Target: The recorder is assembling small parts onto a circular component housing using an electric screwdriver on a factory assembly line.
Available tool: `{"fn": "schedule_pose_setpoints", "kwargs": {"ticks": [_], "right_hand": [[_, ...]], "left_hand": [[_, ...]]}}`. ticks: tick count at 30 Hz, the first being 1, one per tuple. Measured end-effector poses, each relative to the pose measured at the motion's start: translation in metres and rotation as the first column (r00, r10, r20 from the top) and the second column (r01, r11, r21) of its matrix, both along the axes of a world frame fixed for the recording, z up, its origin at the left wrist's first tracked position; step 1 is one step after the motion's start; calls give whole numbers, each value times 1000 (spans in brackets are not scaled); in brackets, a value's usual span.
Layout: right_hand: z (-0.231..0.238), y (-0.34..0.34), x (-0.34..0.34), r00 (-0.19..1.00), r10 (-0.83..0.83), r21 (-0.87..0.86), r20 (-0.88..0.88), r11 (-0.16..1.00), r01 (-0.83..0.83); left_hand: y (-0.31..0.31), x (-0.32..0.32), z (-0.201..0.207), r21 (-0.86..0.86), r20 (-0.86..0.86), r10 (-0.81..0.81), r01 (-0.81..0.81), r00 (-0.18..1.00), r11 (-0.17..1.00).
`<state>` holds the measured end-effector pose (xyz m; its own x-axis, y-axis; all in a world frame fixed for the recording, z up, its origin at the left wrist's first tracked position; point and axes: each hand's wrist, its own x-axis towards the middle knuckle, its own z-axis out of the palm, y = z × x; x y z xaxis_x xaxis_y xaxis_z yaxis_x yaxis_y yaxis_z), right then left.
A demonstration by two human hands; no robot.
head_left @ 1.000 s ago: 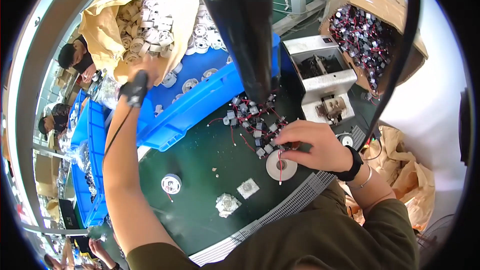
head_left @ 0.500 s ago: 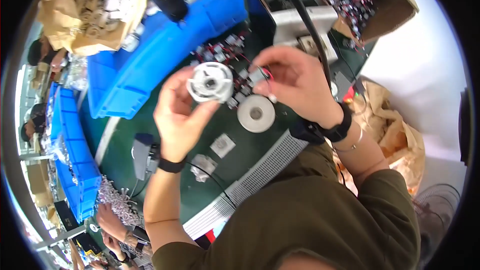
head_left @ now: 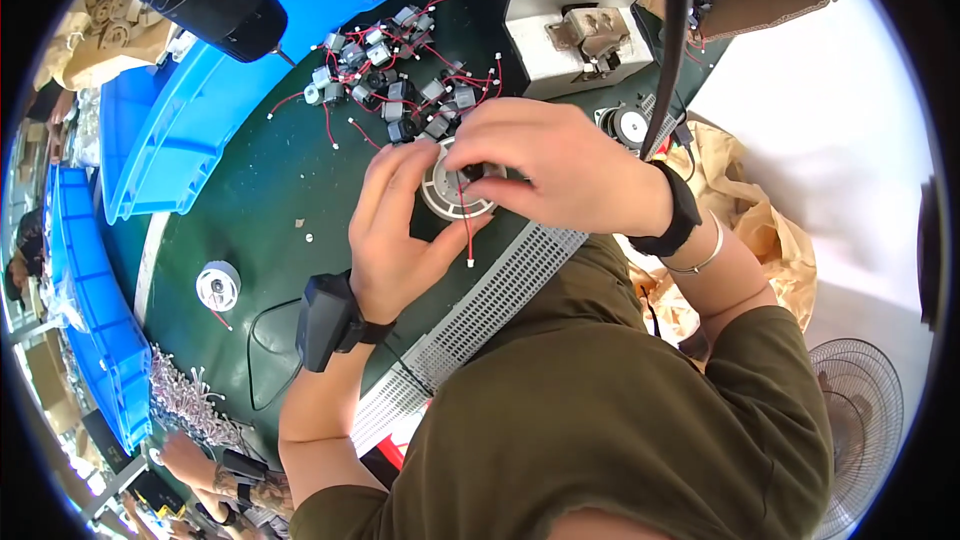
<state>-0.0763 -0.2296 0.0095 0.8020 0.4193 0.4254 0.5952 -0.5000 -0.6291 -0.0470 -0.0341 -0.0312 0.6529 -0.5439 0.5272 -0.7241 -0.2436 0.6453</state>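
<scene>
My left hand (head_left: 392,225) is closed round the rim of a white round plastic housing (head_left: 437,202), held low over the green table. Over its middle, my right hand (head_left: 545,162) pinches a small dark motor (head_left: 472,172), partly hidden by the fingers. A thin red and black lead (head_left: 467,230) hangs from it across the housing, ending in a small white connector. Just beyond my hands lies a pile of small motors (head_left: 395,90) with red leads. Another white round part (head_left: 218,286) with a short red lead sits on the table at the left.
A dark power screwdriver (head_left: 215,10) hangs at upper left, before a blue bin (head_left: 190,140). A white bench machine (head_left: 580,25) stands at the back, beside a cardboard box (head_left: 770,0) of motors. A co-worker's hand (head_left: 185,460) is at lower left. A perforated strip (head_left: 470,325) edges the table.
My hands have come together, bringing the motor onto the housing. The view has shifted. A white disc, square piece and crumpled plastic no longer show near my hands; a round part now shows at left.
</scene>
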Motion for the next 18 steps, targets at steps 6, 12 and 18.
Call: {"fn": "schedule_pose_setpoints", "kwargs": {"ticks": [6,12,18], "right_hand": [[6,-2,2,998,-30,-6,55,1000,30],[20,-11,-2,986,-163,102,-28,981,165],[10,-2,-5,987,-157,87,-45,983,160]], "left_hand": [[4,4,8,80,-63,-36,42,997,996],[7,17,7,82,-151,-175,189,973,979],[-3,8,3,20,-69,-126,127,990,992]]}}
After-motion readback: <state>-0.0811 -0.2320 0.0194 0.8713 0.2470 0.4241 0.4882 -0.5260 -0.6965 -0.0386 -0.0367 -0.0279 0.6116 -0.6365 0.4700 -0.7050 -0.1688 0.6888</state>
